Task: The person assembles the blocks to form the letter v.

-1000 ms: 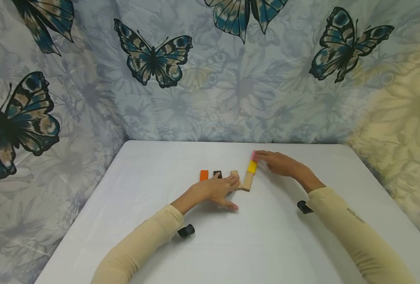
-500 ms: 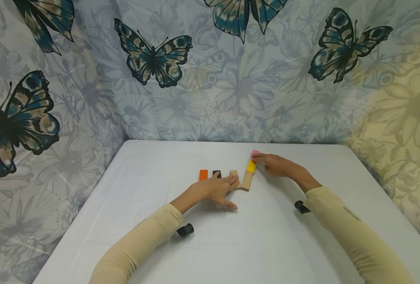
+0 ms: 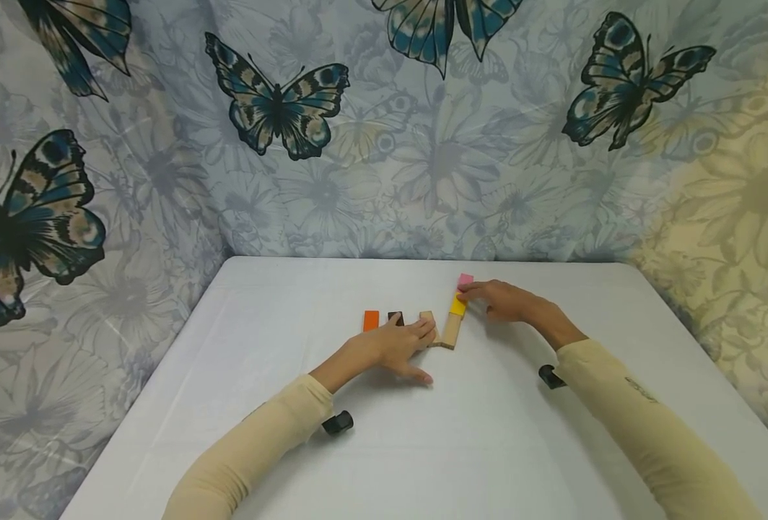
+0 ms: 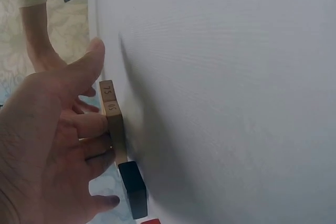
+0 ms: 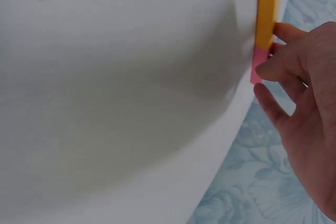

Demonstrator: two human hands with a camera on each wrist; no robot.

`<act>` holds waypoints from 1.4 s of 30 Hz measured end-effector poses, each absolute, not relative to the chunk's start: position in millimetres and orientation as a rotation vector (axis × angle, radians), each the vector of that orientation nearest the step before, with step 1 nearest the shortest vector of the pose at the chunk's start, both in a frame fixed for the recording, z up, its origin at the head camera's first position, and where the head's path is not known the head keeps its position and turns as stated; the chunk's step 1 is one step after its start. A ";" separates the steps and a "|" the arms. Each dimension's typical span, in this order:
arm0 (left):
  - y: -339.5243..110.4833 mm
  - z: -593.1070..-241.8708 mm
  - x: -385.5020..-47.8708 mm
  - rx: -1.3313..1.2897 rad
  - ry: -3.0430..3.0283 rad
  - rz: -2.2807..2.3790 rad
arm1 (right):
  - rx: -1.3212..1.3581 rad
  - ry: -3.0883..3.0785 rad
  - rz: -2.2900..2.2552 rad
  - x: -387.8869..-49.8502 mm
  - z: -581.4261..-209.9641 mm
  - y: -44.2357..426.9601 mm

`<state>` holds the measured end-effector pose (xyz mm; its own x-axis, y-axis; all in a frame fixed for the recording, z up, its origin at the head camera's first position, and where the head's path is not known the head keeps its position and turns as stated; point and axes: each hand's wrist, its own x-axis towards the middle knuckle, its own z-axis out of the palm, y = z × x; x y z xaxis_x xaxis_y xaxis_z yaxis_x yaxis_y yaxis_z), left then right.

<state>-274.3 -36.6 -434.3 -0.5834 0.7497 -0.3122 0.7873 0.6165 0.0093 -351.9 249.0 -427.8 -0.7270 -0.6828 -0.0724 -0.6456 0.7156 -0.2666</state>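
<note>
On the white table (image 3: 488,448), near its far edge, the left hand (image 3: 398,348), fingers loose, touches long pale wooden blocks (image 4: 118,135), maybe to steady them, while the right hand (image 3: 506,300) touches a flat yellow block (image 3: 457,307) and flat pink block (image 3: 465,279), perhaps straightening them, pinching or not I can't tell.

The plain blocks (image 3: 451,331) look like pale wood, smooth and unvarnished, with a light grain. The yellow block (image 5: 265,19) and the pink block (image 3: 465,279) have flat, even colour like matt paint. The dark block (image 4: 137,203) looks smooth and faintly satiny on its faces; the orange block (image 3: 371,321) shows plain, smooth colour. The worktop (image 3: 455,448) is smooth and white with a soft sheen. Behind it, the printed backdrop (image 3: 371,209) looks like thin sheeting with faint creases. The sleeves (image 3: 247,440) are matt, soft-looking cloth.
</note>
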 end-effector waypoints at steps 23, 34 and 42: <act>-45.4 -428.8 -281.4 1.255 2.819 0.102 | -0.871 2.782 -0.346 -356.6 -410.4 224.4; -104.3 -426.8 -311.9 1.235 2.825 0.232 | -0.766 2.788 -0.340 -354.1 -410.0 220.3; -103.7 -441.7 -313.7 1.353 2.814 0.282 | -0.790 2.808 -0.359 -353.3 -411.4 219.2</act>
